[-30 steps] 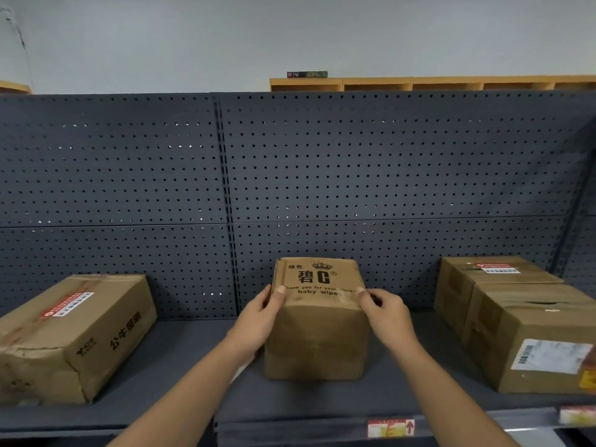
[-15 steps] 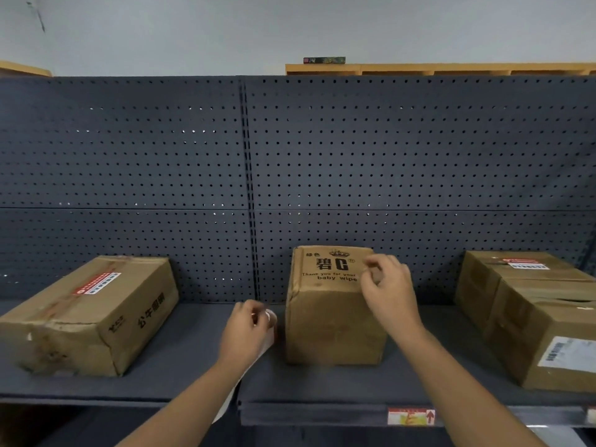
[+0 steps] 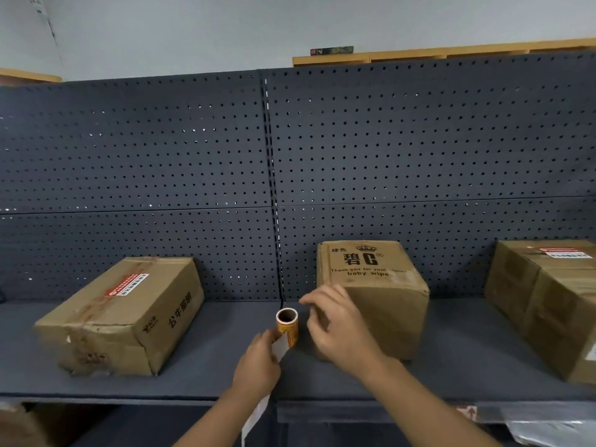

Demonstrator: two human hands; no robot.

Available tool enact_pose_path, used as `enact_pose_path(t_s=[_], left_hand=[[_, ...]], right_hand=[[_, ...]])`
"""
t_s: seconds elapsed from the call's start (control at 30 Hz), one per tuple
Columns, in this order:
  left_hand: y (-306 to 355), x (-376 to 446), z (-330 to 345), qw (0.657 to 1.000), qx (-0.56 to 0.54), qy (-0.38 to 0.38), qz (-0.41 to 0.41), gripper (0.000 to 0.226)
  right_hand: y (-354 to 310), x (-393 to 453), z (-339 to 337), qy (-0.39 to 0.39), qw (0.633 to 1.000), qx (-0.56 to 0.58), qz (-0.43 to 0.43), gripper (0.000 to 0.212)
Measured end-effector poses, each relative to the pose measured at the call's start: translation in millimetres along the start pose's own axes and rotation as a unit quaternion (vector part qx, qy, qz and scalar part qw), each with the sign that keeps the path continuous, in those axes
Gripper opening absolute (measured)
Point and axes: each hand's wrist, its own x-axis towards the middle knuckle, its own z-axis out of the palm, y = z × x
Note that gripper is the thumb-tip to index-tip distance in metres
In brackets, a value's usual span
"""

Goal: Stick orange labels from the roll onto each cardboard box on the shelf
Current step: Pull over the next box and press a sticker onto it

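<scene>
My left hand [image 3: 258,362] holds a small roll of orange labels [image 3: 287,327] upright above the shelf [image 3: 200,359], its white backing strip trailing down past my wrist. My right hand [image 3: 338,327] hovers just right of the roll with fingers apart, holding nothing. Behind my right hand stands the middle cardboard box [image 3: 371,285] printed "baby wipe". A flat box [image 3: 122,314] with a red and white label on top lies at the left. A third box [image 3: 548,301] with a red and white label sits at the right edge.
A dark perforated back panel [image 3: 161,175] rises behind the shelf. A wooden ledge [image 3: 451,54] runs above it at the right. A red arrow tag [image 3: 467,411] hangs on the shelf's front edge. Something in clear plastic [image 3: 554,430] lies below at the right.
Both hands left the middle box. My left hand raised the label roll into view and my right hand came down from the box's top to beside the roll. The view shifted left.
</scene>
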Motion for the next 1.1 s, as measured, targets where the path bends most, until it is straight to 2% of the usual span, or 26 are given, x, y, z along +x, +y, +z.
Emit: enact_pose_path(t_s=[0.13,0.2,0.27,0.33,0.4,0.5,0.7,0.93,1.1], left_hand=[[-8.8,-5.6,-9.8,0.999,-0.028,-0.024,0.021,0.062],[-10.6,-8.6,-14.3,0.999,-0.043,-0.026,0.017,0.064],[-12.2,-12.1,-16.8,0.998,-0.06,-0.034,0.007,0.066],[-14.4,-14.9,-16.7,0.996,-0.076,-0.041,-0.003,0.06],[-15.6,-15.4,-16.4,0.995,-0.093,-0.042,-0.011,0.044],[-12.7,-15.6,-18.1,0.989,-0.143,-0.035,-0.015,0.023],[-7.6,-16.0,-14.8,0.979,-0.203,-0.018,0.023,0.014],[-6.3,-19.0,-4.8,0.975,-0.219,-0.01,0.042,0.016],[-1.9,-24.7,-5.3,0.979,-0.2,0.018,0.045,0.022]], right_hand=[[-1.9,-10.1,36.9,-0.068,0.995,0.058,0.052,0.018],[-0.7,-17.0,56.6,-0.089,0.988,0.057,0.113,0.019],[2.6,-24.8,75.1,-0.077,0.978,0.07,0.182,0.02],[8.6,-31.8,90.9,-0.065,0.965,0.079,0.239,0.018],[15.6,-36.8,103.6,-0.075,0.957,0.081,0.269,0.017],[21.7,-39.4,115.3,-0.088,0.949,0.104,0.284,0.017],[22.0,-40.4,114.4,-0.056,0.94,0.185,0.281,0.014],[27.6,-39.7,112.0,-0.05,0.942,0.171,0.283,0.011],[27.7,-39.9,113.1,-0.076,0.951,0.146,0.261,0.016]])
